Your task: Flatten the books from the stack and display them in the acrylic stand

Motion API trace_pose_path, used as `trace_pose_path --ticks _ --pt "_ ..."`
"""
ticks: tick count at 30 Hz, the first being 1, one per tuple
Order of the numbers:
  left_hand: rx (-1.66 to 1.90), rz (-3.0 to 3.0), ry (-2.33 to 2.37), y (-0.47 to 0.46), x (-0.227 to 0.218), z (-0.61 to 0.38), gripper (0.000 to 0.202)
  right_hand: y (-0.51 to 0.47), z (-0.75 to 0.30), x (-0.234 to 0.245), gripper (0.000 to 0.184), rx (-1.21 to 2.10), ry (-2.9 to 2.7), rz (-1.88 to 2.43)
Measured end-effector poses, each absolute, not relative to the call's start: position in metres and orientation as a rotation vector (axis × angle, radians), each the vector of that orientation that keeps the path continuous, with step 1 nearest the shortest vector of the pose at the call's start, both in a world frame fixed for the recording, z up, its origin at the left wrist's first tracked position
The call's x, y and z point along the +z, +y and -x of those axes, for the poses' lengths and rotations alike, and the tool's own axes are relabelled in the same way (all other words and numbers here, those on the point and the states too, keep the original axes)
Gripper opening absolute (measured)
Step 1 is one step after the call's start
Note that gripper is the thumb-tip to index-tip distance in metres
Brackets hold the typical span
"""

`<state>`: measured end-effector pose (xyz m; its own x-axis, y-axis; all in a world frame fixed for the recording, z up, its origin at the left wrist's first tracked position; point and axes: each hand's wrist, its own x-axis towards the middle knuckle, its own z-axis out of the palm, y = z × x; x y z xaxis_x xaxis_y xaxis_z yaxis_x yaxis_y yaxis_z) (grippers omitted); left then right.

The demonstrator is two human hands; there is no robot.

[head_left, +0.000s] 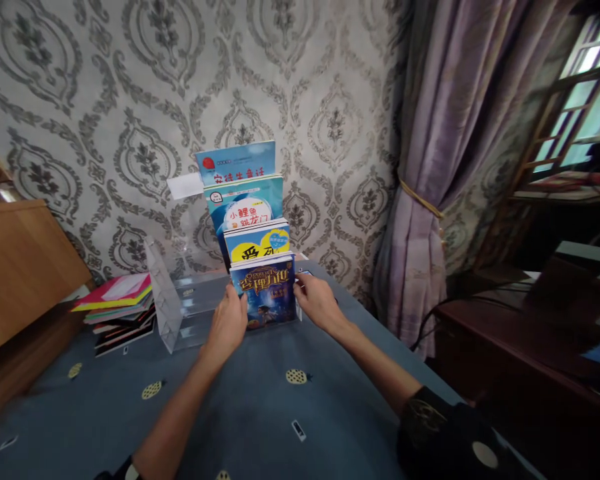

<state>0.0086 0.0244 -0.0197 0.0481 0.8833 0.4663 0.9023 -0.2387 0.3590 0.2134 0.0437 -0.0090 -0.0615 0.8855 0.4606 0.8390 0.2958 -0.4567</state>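
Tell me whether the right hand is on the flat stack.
No: the right hand is at the right edge of the front book, apart from the stack.

A single camera sits on the person's head, facing forward and tipped down, so the tabletop [250, 400] spreads around 6 o'clock and the patterned wall [325, 127] spans 12 o'clock. The view is wide, reaching the wooden furniture [25, 267] at 9 o'clock, the curtain [430, 200] at 3 o'clock and the window [563, 137] at 2 o'clock. The forearms [370, 360] run inward from about 4 and 7 o'clock. From centre, the left hand [230, 317] lies near 8 o'clock and the right hand [320, 301] near 5 o'clock, beside books [253, 213] whose covers face the lens.
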Motion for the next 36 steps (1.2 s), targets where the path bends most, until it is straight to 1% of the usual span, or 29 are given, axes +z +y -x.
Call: trace_pose_path --ticks 4,8,15,21,30,36 --pt "-0.851 2.252 -2.018 0.022 -0.016 -0.012 0.015 0.041 -0.212 -0.008 0.027 0.072 -1.925 1.535" --pt "-0.854 2.249 -2.012 0.021 -0.016 -0.014 0.022 0.038 -0.210 -0.006 0.026 0.041 -1.933 1.544" --pt "-0.867 2.251 -2.015 0.022 -0.016 -0.014 0.019 0.035 -0.207 -0.005 0.025 0.026 -1.920 1.598" --pt "-0.809 2.246 -2.077 0.024 -0.017 -0.015 0.023 0.033 -0.202 0.001 0.023 0.054 -1.905 1.714" --pt "-0.825 2.272 -2.113 0.022 -0.014 -0.017 0.026 0.032 -0.201 0.000 0.023 0.031 -1.900 1.704" --pt "-0.811 2.297 -2.108 0.021 -0.013 -0.016 0.024 0.033 -0.203 -0.003 0.023 0.030 -1.887 1.678"
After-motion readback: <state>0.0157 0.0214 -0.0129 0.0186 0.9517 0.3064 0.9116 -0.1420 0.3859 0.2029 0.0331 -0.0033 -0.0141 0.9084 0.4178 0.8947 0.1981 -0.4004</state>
